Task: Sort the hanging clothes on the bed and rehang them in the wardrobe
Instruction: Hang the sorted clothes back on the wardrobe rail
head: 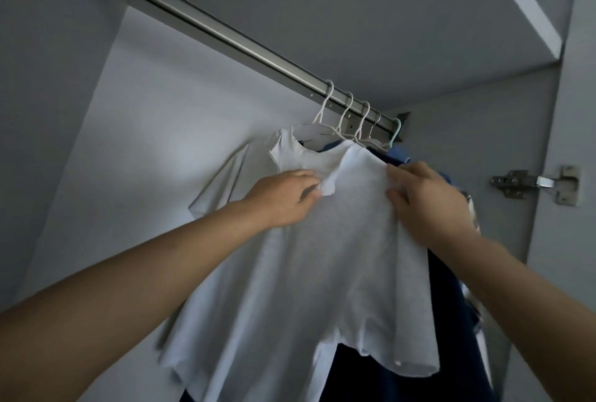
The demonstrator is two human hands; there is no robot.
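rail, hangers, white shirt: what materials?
Rail: brushed metal by its dull silver sheen, likely aluminium or steel. Hangers: thin white hooks, probably coated wire or plastic; one hook looks teal plastic. White shirt: soft matte knit, likely cotton jersey, creasing where the left hand and right hand pinch it.

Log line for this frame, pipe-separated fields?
stage: rehanging | left hand: pinches white t-shirt | right hand: grips same shirt | hanger: on rail
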